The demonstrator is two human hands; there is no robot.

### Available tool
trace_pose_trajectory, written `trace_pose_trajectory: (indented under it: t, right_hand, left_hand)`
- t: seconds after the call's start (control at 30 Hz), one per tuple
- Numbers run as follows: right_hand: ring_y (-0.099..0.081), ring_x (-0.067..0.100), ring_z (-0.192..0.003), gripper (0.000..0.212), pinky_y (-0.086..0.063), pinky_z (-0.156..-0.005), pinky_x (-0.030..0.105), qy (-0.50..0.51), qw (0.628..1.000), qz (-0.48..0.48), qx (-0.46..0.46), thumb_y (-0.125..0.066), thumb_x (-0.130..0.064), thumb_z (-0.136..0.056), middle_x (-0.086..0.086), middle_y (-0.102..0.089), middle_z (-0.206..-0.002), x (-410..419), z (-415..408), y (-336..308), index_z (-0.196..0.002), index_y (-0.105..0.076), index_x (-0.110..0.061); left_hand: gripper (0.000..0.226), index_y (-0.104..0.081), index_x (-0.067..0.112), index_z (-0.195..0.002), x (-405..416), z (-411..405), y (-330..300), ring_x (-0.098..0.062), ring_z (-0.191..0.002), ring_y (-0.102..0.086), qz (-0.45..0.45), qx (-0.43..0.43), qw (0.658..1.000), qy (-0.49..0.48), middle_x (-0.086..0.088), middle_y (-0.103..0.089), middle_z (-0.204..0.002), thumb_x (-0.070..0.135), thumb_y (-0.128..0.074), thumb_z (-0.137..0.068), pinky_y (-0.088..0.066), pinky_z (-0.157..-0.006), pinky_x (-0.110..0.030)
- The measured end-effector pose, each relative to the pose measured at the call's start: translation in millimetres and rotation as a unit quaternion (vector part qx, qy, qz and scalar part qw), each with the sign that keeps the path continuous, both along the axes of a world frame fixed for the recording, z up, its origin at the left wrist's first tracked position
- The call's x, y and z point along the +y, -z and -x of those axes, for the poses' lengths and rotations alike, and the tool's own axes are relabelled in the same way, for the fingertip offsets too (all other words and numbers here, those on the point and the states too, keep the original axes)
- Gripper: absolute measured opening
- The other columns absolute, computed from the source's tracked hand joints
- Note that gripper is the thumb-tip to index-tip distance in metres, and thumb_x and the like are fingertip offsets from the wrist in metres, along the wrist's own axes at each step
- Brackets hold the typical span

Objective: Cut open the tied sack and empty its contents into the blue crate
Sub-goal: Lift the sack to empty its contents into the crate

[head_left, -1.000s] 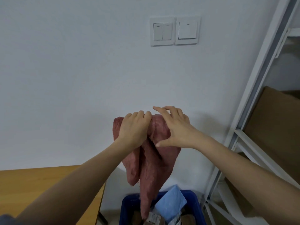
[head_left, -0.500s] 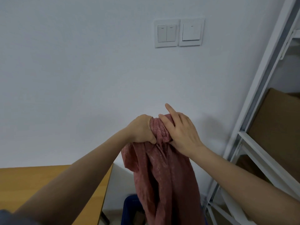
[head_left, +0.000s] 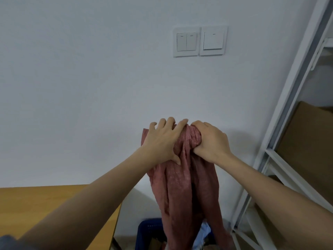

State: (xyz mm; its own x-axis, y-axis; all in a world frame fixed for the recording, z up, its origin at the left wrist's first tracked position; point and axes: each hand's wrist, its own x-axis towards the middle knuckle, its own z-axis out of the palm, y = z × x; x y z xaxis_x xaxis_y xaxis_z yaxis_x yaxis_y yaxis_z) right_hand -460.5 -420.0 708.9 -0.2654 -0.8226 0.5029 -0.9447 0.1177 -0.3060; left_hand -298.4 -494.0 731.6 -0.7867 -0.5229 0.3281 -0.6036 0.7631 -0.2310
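A limp reddish-pink sack (head_left: 187,192) hangs in front of the white wall, its lower end reaching down over the blue crate (head_left: 149,231) on the floor. My right hand (head_left: 210,141) grips the bunched top of the sack in a fist. My left hand (head_left: 164,139) lies against the sack's upper left side with its fingers spread and fairly straight, thumb pressed into the cloth. A pale blue item (head_left: 204,233) shows in the crate behind the sack; most of the crate's inside is hidden by the cloth.
A wooden table (head_left: 54,199) stands at the lower left, its corner close to the crate. A white metal shelf frame (head_left: 281,123) rises on the right with a brown cardboard box (head_left: 310,145) on it. Wall switches (head_left: 200,41) sit above.
The grip has swapped: my right hand now clenches the sack's top, while my left hand has let go and spread flat against the cloth. The sack hangs a little lower and longer.
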Motion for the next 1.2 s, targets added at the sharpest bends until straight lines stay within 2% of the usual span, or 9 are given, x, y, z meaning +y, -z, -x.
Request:
trace_pose_trajectory:
  t: [0.17,0.3,0.47,0.53,0.63,0.77,0.9,1.0,1.2]
  right_hand:
    - [-0.060,0.016,-0.081,0.054,-0.051,-0.072,0.032,-0.012,0.988,0.013,-0.153,-0.071,-0.021,-0.056,-0.013,-0.062,-0.086,3.0,8.5,-12.7,-0.107,-0.057,-0.031]
    - [-0.062,0.014,-0.080,0.046,-0.050,-0.068,0.027,-0.062,0.963,-0.008,-0.260,-0.075,-0.007,-0.052,-0.007,-0.066,-0.083,6.8,7.5,-20.6,-0.093,-0.061,-0.024]
    - [-0.058,0.017,-0.067,0.035,-0.043,-0.058,0.027,-0.073,0.931,-0.038,-0.357,-0.073,0.001,-0.049,-0.002,-0.061,-0.072,9.4,3.1,-23.4,-0.074,-0.060,-0.019]
    - [-0.061,0.020,-0.072,0.039,-0.048,-0.061,0.030,-0.087,0.919,-0.051,-0.382,-0.073,0.004,-0.050,-0.001,-0.063,-0.075,9.4,1.6,-22.8,-0.079,-0.061,-0.019]
    - [-0.062,0.019,-0.090,0.064,-0.053,-0.076,0.031,-0.104,0.913,-0.067,-0.389,-0.072,0.004,-0.058,0.002,-0.063,-0.103,9.0,0.4,-22.7,-0.113,-0.056,-0.025]
    - [-0.035,0.020,-0.124,0.089,-0.034,-0.101,0.032,-0.113,0.960,-0.058,-0.249,-0.071,-0.017,-0.070,0.003,-0.033,-0.136,14.2,-2.6,-15.5,-0.142,-0.024,-0.037]
    - [-0.007,0.023,-0.142,0.107,-0.020,-0.114,0.046,-0.148,0.984,-0.059,-0.078,-0.072,-0.055,-0.068,-0.006,-0.004,-0.153,21.5,-10.7,-0.5,-0.146,0.000,-0.044]
    - [0.006,0.032,-0.146,0.128,-0.006,-0.116,0.055,-0.089,0.991,-0.078,0.056,-0.071,-0.071,-0.056,0.002,0.008,-0.158,18.7,-14.0,8.0,-0.145,0.016,-0.043]
    - [-0.028,0.040,-0.139,0.123,-0.017,-0.110,0.066,0.011,0.983,0.010,0.181,-0.075,-0.066,-0.054,0.015,-0.028,-0.152,4.0,-13.7,20.5,-0.150,-0.004,-0.036]
  left_hand:
    - [0.131,-0.018,0.029,-0.148,5.8,1.1,7.5,-0.036,-0.120,-0.044,0.138,0.043,0.989,0.013,-0.012,-0.039,-0.140,0.060,-0.084,-0.040,-0.036,-0.101,-0.054]
    - [0.110,-0.025,0.028,-0.145,6.8,4.5,8.3,-0.038,-0.108,-0.053,0.189,0.091,0.977,0.018,-0.019,-0.045,-0.138,0.045,-0.082,-0.053,-0.041,-0.094,-0.054]
    - [0.069,-0.051,0.019,-0.128,5.1,3.6,3.3,-0.027,-0.068,-0.048,0.217,0.128,0.967,0.043,-0.008,-0.057,-0.085,0.012,-0.065,-0.060,-0.037,-0.061,-0.038]
    - [0.057,-0.058,0.015,-0.116,0.2,3.2,3.5,-0.025,-0.060,-0.048,0.194,0.138,0.970,0.052,-0.005,-0.053,-0.074,0.008,-0.066,-0.060,-0.037,-0.054,-0.035]
    - [0.046,-0.061,0.014,-0.103,-5.5,2.0,3.7,-0.024,-0.052,-0.051,0.136,0.125,0.982,0.038,-0.004,-0.053,-0.068,0.009,-0.071,-0.058,-0.036,-0.044,-0.031]
    - [0.041,-0.053,0.017,-0.112,-6.3,-1.0,-3.0,-0.027,-0.067,-0.058,0.025,0.109,0.994,-0.019,-0.004,-0.058,-0.085,0.016,-0.062,-0.072,-0.037,-0.052,-0.033]
    - [0.041,-0.048,0.019,-0.111,-13.8,-5.8,-8.7,-0.029,-0.077,-0.059,-0.053,0.132,0.988,-0.063,-0.003,-0.057,-0.092,0.019,-0.060,-0.072,-0.044,-0.062,-0.035]
    - [0.037,-0.049,0.020,-0.105,-12.5,-2.4,-6.3,-0.026,-0.076,-0.058,-0.105,0.154,0.981,-0.053,0.000,-0.057,-0.087,0.025,-0.063,-0.070,-0.042,-0.062,-0.034]
    - [0.036,-0.053,0.016,-0.084,-9.4,4.4,-8.7,-0.020,-0.070,-0.059,-0.239,0.192,0.951,-0.028,0.002,-0.060,-0.076,0.036,-0.074,-0.062,-0.053,-0.062,-0.038]
